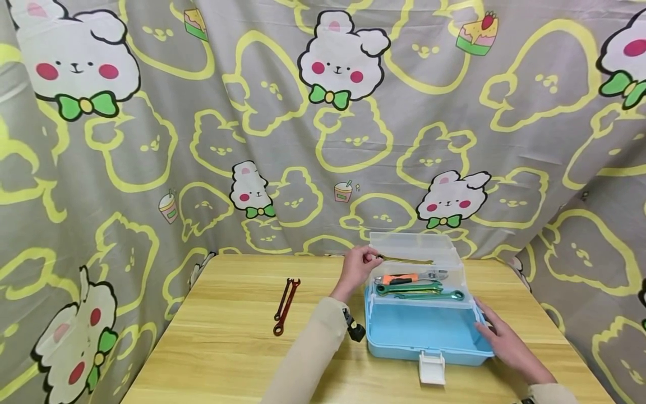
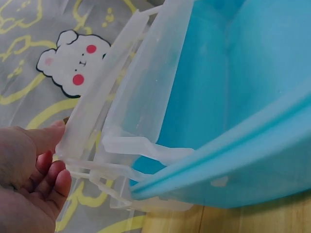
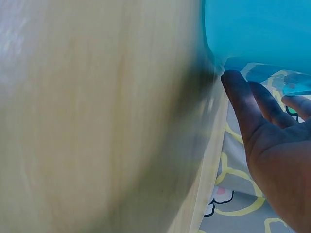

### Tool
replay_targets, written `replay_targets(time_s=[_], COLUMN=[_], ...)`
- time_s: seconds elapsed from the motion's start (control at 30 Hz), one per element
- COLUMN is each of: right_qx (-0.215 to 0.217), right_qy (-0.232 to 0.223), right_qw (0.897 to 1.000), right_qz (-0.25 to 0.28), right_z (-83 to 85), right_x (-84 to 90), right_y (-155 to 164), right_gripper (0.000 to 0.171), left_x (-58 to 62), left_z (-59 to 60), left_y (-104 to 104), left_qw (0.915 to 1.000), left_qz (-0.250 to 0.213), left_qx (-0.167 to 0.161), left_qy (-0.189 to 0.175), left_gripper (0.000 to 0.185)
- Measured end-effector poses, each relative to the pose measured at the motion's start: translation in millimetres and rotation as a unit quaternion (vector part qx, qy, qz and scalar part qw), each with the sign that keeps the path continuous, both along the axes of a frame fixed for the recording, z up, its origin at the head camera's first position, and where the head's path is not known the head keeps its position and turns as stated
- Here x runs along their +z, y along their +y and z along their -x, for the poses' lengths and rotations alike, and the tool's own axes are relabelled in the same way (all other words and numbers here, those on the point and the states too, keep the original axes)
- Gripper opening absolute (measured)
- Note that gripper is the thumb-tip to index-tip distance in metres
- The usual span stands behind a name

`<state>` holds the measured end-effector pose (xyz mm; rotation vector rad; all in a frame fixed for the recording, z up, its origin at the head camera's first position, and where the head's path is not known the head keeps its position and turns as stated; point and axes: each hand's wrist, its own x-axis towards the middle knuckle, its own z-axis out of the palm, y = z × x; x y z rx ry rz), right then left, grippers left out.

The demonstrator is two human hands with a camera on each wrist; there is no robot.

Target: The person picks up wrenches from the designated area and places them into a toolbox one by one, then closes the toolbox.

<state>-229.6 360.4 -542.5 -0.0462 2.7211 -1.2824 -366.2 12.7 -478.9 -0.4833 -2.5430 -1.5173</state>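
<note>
A blue toolbox (image 1: 429,331) sits open on a wooden table (image 1: 227,336). The left hand (image 1: 358,268) pinches a yellow wrench (image 1: 406,260) at its clear lid, lifting it out; the right hand (image 1: 504,339), fingers straight, steadies the box's side. Two red wrenches (image 1: 285,306) lie left of both hands.

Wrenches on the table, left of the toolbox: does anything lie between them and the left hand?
Nothing visible does. The two wrenches lie on bare table, apart from the toolbox. The left hand is at the clear lid; only its own sleeve crosses nearby.
</note>
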Motion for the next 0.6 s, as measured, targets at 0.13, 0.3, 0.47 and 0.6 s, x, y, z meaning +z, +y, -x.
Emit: replay_targets(time_s=[0.13, 0.3, 0.47, 0.6], right_qx=[0.001, 0.000, -0.002, 0.001], right_qy=[0.004, -0.007, -0.021, -0.015], right_qw=[1.000, 1.000, 1.000, 1.000], right_qz=[0.002, 0.007, 0.009, 0.008], right_z=[-0.4, 0.5, 2.2, 1.2], right_x=[-0.4, 0.1, 0.9, -0.1], right_y=[-0.9, -0.1, 1.0, 1.0], right_gripper=[0.070, 0.071, 0.073, 0.072], left_x=[-0.4, -1.8, -4.1, -5.6], left_z=[-0.1, 0.0, 2.4, 2.6], left_y=[-0.6, -1.2, -0.8, -0.7], left_qw=[0.9999, 0.9995, 0.9995, 0.9995], left_qz=[-0.008, -0.010, 0.001, 0.007], left_qx=[-0.008, -0.021, -0.023, -0.025], left_qy=[-0.012, -0.019, -0.021, -0.017], left_gripper=[0.016, 0.016, 0.018, 0.019])
